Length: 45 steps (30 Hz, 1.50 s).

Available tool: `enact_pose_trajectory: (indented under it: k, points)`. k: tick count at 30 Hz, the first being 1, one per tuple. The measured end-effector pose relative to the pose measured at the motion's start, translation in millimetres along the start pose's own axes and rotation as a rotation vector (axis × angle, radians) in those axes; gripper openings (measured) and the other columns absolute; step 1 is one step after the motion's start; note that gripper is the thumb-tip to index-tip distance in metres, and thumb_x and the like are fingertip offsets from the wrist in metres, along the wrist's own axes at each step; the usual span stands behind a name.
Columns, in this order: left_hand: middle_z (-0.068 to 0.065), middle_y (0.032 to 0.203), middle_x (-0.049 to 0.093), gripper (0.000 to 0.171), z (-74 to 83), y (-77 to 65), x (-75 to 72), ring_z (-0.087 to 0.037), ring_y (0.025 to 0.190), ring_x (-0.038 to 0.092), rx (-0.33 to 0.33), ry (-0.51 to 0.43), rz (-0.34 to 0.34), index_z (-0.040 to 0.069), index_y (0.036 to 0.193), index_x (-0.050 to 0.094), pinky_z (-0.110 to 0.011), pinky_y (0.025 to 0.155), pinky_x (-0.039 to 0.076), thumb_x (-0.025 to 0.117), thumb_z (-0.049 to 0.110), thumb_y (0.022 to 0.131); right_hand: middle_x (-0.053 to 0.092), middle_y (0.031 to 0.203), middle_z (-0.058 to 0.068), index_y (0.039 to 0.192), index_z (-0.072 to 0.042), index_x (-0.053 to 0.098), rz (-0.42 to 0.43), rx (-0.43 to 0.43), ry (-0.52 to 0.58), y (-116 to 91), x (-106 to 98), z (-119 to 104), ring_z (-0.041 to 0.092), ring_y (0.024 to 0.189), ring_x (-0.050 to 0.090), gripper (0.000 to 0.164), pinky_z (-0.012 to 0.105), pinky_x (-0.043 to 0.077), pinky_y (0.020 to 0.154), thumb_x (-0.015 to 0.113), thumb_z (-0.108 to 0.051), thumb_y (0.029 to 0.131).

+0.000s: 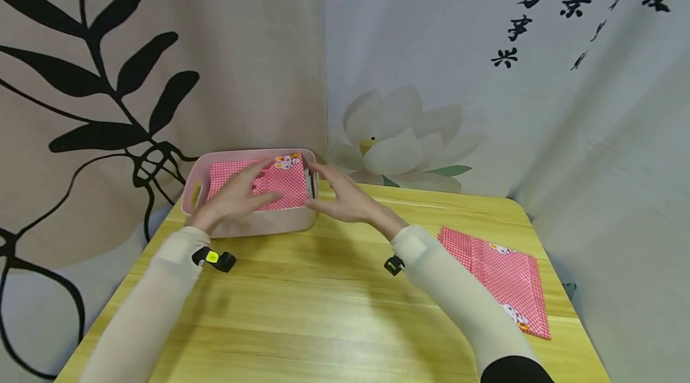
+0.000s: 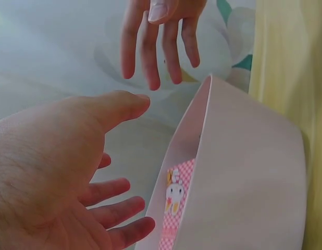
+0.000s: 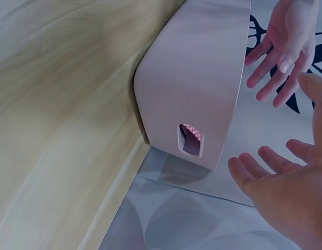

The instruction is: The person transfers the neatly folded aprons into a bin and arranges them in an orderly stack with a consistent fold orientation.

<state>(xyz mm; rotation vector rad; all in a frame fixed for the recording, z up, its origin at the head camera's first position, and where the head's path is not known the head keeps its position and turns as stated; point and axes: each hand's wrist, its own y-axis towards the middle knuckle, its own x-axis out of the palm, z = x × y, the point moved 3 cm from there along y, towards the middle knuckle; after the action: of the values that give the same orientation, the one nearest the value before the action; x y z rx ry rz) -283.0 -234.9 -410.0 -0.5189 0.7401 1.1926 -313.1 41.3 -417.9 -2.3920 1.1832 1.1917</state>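
Observation:
A pink plastic basket (image 1: 264, 224) stands at the back left of the table. In it lies a red-and-white checked cloth (image 1: 286, 188) with a rabbit print, and a dark-and-light edge shows at the basket's right inner side. My left hand (image 1: 237, 194) hovers over the basket's left part, fingers spread and holding nothing. My right hand (image 1: 347, 197) is at the basket's right end with its fingers apart, also holding nothing. In the right wrist view the basket's wall (image 3: 192, 78) shows a handle hole, with the right hand (image 3: 291, 182) above the rim.
A second checked cloth (image 1: 501, 281), folded flat with rabbit prints, lies on the right of the wooden table (image 1: 323, 311), beside my right forearm. Curtains (image 1: 259, 59) with plant and lotus prints hang close behind the table.

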Motion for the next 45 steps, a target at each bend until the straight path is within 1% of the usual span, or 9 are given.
enact_pose_trajectory:
  k: [7, 12, 17, 26, 30, 33, 36, 40, 45]
  points:
    - [-0.022, 0.183, 0.036, 0.092, 15.6, 5.9, 10.0, -0.051, 0.164, 0.043, 0.056, 0.007, -0.015, 0.013, 0.18, 0.027, -0.072, 0.132, 0.041, 0.077, 0.041, 0.109, 0.037, 0.185, 0.005, 0.179, -0.018, 0.031, 0.012, -0.011, 0.022, -18.0, -8.3, 4.2, 0.034, 0.164, 0.048, 0.091, 0.057, 0.047, 0.133, 0.076, -0.048, 0.107]
    - [-0.021, 0.183, 0.037, 0.092, 24.3, 10.9, 17.1, -0.049, 0.163, 0.045, 0.111, 0.021, -0.017, 0.012, 0.18, 0.029, -0.071, 0.132, 0.041, 0.079, 0.04, 0.108, 0.036, 0.186, 0.007, 0.179, -0.016, 0.03, 0.022, 0.001, 0.04, -31.9, -13.1, 11.4, 0.038, 0.164, 0.048, 0.091, 0.059, 0.046, 0.134, 0.076, -0.046, 0.107]
    - [-0.023, 0.184, 0.034, 0.091, 33.3, 15.3, 25.7, -0.05, 0.169, 0.036, 0.162, 0.041, -0.028, 0.008, 0.179, 0.03, -0.072, 0.138, 0.031, 0.078, 0.038, 0.108, 0.038, 0.184, 0.009, 0.18, -0.017, 0.03, 0.035, 0.0, 0.044, -44.8, -18.3, 18.4, 0.041, 0.163, 0.048, 0.089, 0.06, 0.047, 0.133, 0.076, -0.042, 0.107]
    - [-0.022, 0.184, 0.034, 0.091, 52.8, 22.0, 42.2, -0.048, 0.171, 0.033, 0.202, 0.034, -0.066, 0.008, 0.178, 0.031, -0.072, 0.139, 0.026, 0.079, 0.039, 0.107, 0.041, 0.182, 0.009, 0.18, -0.021, 0.03, 0.06, 0.032, 0.044, -70.5, -27.8, 30.4, 0.041, 0.163, 0.049, 0.089, 0.06, 0.049, 0.13, 0.077, -0.042, 0.107]
    - [-0.018, 0.186, 0.032, 0.093, 61.0, 23.2, 51.0, -0.045, 0.173, 0.03, 0.193, 0.006, -0.095, 0.013, 0.179, 0.03, -0.072, 0.14, 0.025, 0.078, 0.044, 0.107, 0.043, 0.181, 0.01, 0.179, -0.02, 0.031, 0.089, 0.053, 0.04, -83.7, -33.0, 37.4, 0.043, 0.16, 0.051, 0.089, 0.06, 0.051, 0.128, 0.078, -0.042, 0.107]
    - [-0.014, 0.187, 0.031, 0.092, 68.3, 22.5, 58.6, -0.042, 0.173, 0.029, 0.176, -0.024, -0.121, 0.02, 0.18, 0.029, -0.073, 0.139, 0.027, 0.077, 0.049, 0.107, 0.044, 0.18, 0.01, 0.179, -0.022, 0.032, 0.106, 0.081, 0.038, -95.2, -36.8, 43.9, 0.042, 0.16, 0.051, 0.089, 0.06, 0.051, 0.128, 0.078, -0.043, 0.106]
    - [-0.013, 0.184, 0.036, 0.091, 76.6, 23.9, 67.0, -0.041, 0.17, 0.037, 0.185, -0.033, -0.13, 0.021, 0.18, 0.03, -0.071, 0.137, 0.034, 0.077, 0.048, 0.107, 0.044, 0.18, 0.011, 0.179, -0.024, 0.031, 0.11, 0.106, 0.043, -106.8, -39.7, 50.0, 0.042, 0.161, 0.05, 0.089, 0.062, 0.05, 0.129, 0.078, -0.045, 0.107]
    - [-0.015, 0.181, 0.042, 0.089, 88.0, 28.8, 78.6, -0.042, 0.163, 0.049, 0.244, -0.018, -0.131, 0.016, 0.178, 0.034, -0.069, 0.133, 0.043, 0.079, 0.042, 0.106, 0.043, 0.18, 0.013, 0.18, -0.024, 0.03, 0.118, 0.132, 0.058, -122.8, -42.6, 56.8, 0.044, 0.162, 0.047, 0.089, 0.066, 0.048, 0.129, 0.077, -0.044, 0.107]
    - [-0.018, 0.181, 0.043, 0.089, 99.3, 35.0, 93.5, -0.043, 0.163, 0.049, 0.301, -0.012, -0.152, 0.011, 0.176, 0.037, -0.067, 0.134, 0.041, 0.081, 0.038, 0.104, 0.044, 0.18, 0.014, 0.18, -0.023, 0.031, 0.147, 0.167, 0.056, -143.1, -46.8, 64.4, 0.045, 0.161, 0.048, 0.089, 0.067, 0.048, 0.128, 0.078, -0.041, 0.106]
